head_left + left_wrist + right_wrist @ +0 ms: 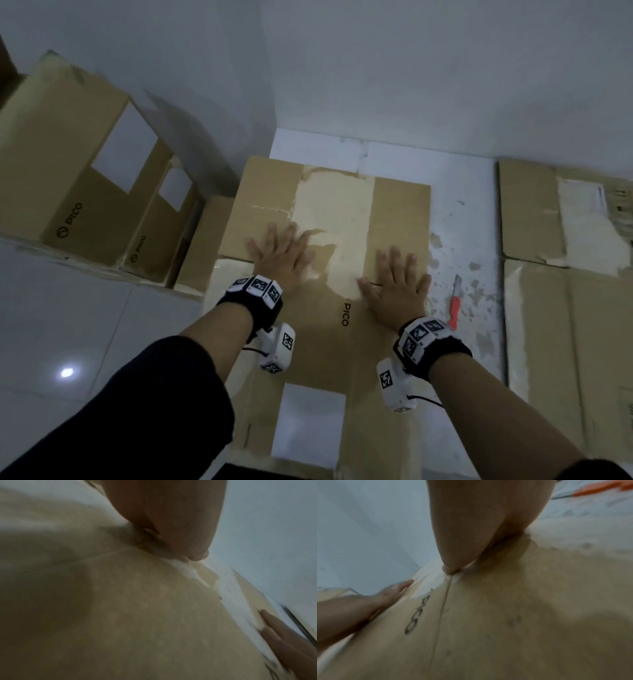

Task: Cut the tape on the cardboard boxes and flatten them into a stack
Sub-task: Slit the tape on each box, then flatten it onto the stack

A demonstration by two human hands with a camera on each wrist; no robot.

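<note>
A: What do the hands do at this moment?

B: The left hand [279,258] and the right hand [397,286] both lie flat, fingers straight and spread, palms down on the flattened PICO box [329,342] on the floor [85,325]. They are apart from each other, one on each side of the pale strip of torn tape [334,219]. They hold nothing; they only press.

A: So this box is finished?

B: It seems nearly finished. It lies flat, its flaps are open toward the wall, and the person appears to push the last air out of it.

A: And the knife?

B: The orange utility knife [455,301] rests on the floor just beside the right hand, not touched.

A: What is already done?

B: At the right there is more flattened cardboard [565,308] on the floor, at least two sheets, so some boxes seem done. It lies well apart from the pressed box, so this one is probably not yet on the stack.

A: What remains?

B: At the left, standing PICO boxes [68,164] are upright against the wall, at least two. By my judgement they still need cutting and flattening.
</note>
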